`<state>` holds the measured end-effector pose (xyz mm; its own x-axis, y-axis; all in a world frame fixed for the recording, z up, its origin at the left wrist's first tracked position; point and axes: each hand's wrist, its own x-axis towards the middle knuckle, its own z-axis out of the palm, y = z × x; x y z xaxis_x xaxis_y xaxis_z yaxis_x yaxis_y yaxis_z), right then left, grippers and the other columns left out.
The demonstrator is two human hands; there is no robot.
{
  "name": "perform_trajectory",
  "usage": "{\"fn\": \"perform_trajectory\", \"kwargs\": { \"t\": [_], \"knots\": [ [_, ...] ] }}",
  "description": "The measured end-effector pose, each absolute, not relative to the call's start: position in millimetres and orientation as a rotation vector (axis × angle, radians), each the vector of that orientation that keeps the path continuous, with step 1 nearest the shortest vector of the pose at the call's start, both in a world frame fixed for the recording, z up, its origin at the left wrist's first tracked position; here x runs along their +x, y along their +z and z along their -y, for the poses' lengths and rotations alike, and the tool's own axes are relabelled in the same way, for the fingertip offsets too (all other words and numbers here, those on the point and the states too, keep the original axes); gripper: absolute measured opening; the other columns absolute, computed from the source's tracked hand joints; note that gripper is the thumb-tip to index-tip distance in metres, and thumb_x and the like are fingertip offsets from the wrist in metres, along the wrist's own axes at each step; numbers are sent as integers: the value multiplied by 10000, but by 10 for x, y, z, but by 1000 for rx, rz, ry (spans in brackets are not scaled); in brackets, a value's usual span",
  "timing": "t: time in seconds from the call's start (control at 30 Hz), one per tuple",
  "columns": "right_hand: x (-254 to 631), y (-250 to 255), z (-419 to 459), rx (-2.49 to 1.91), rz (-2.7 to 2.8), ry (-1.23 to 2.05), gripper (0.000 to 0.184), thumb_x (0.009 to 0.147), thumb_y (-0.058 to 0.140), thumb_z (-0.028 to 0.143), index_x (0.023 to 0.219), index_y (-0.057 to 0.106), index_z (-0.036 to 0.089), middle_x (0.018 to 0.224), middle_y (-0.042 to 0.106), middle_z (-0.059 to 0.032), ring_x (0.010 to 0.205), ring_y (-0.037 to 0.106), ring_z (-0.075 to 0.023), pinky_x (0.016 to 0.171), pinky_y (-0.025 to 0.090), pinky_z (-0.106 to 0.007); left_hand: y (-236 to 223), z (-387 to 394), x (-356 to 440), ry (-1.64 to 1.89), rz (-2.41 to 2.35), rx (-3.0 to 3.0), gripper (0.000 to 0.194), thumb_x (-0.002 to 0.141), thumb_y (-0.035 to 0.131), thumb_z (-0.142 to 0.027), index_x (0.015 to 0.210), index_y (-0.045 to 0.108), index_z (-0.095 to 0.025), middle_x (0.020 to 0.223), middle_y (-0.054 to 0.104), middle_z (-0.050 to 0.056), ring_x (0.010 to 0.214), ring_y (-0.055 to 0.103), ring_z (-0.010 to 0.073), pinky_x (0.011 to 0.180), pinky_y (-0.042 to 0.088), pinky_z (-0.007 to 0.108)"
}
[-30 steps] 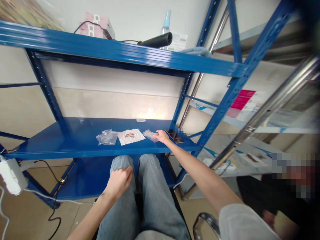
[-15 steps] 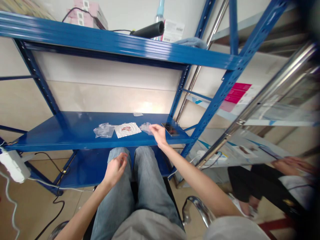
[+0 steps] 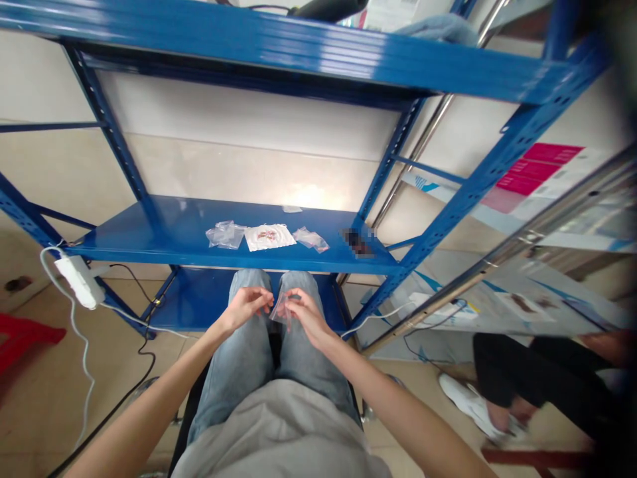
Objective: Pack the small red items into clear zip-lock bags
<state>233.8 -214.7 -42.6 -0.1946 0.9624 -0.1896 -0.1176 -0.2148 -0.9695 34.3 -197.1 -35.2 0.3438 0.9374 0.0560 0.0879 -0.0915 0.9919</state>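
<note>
Above my knees, my right hand [image 3: 304, 315] pinches a small clear plastic bag [image 3: 279, 310]. My left hand [image 3: 249, 307] is close beside the bag, its fingers curled to the thumb. Whether those fingertips grip the bag's edge is too small to tell. On the blue shelf [image 3: 164, 242] in front of me lies a white sheet [image 3: 281, 238] with small reddish-brown bits [image 3: 267, 235] on it. Several crumpled clear bags [image 3: 225, 234] lie to its left. Another clear bag [image 3: 312, 239], with pinkish marks, lies to its right.
A pixelated dark flat item [image 3: 357, 243] lies at the shelf's right end. The upper blue beam [image 3: 249, 36] crosses above. A white power strip [image 3: 79, 282] hangs at the left post. On the right, another person's legs [image 3: 522, 378] are beside a grey shelf [image 3: 448, 272].
My right hand has come back from the shelf with a small clear bag, down over my knees. My left hand has moved right, towards it. The view has tilted downward.
</note>
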Motion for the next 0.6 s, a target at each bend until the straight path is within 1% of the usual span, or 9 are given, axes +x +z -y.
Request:
{"fn": "perform_trajectory", "kwargs": {
  "t": [0.17, 0.23, 0.33, 0.43, 0.5, 0.6],
  "knots": [
    [2334, -400, 2108, -1134, 1164, 1526, 291, 735, 639, 321, 995, 539, 237, 797, 736, -24, 712, 680, -213, 404, 429, -212, -416, 1971, 381, 897, -931, 1519, 370, 802, 762, -491, 848, 737, -125, 751, 725, 62, 665, 649, 161, 647, 500, 261],
    [2339, -404, 2110, -1149, 1194, 1512, 284, 742, 630, 316, 1001, 544, 239, 779, 726, -14, 653, 660, -193, 394, 410, -206, -442, 1996, 398, 884, -919, 1528, 345, 819, 749, -474, 846, 739, -130, 751, 727, 58, 672, 654, 162, 663, 506, 264],
    [2354, -412, 2117, -1192, 1248, 1478, 265, 767, 608, 301, 1019, 550, 244, 744, 705, 5, 565, 617, -159, 377, 352, -190, -473, 2016, 425, 876, -914, 1537, 324, 834, 732, -461, 847, 732, -138, 756, 729, 51, 663, 656, 157, 648, 503, 257],
    [2366, -418, 2113, -1199, 1319, 1465, 238, 800, 580, 284, 1034, 560, 246, 719, 682, 16, 541, 596, -145, 379, 312, -186, -496, 2013, 453, 858, -910, 1548, 339, 853, 708, -477, 848, 722, -138, 738, 723, 47, 645, 652, 151, 620, 492, 248],
    [2368, -428, 2101, -1185, 1368, 1454, 223, 819, 570, 271, 1040, 570, 241, 723, 677, 17, 573, 614, -146, 425, 362, -196, -510, 2011, 474, 842, -902, 1527, 366, 868, 686, -501, 866, 714, -136, 735, 721, 51, 642, 655, 151, 599, 484, 242],
    [2368, -452, 2084, -1126, 1453, 1418, 189, 858, 551, 260, 1043, 574, 229, 749, 685, 9, 678, 668, -166, 599, 495, -253, -520, 2024, 501, 838, -888, 1459, 382, 862, 691, -516, 878, 699, -134, 759, 724, 58, 651, 664, 153, 582, 480, 238]
  ]
}}
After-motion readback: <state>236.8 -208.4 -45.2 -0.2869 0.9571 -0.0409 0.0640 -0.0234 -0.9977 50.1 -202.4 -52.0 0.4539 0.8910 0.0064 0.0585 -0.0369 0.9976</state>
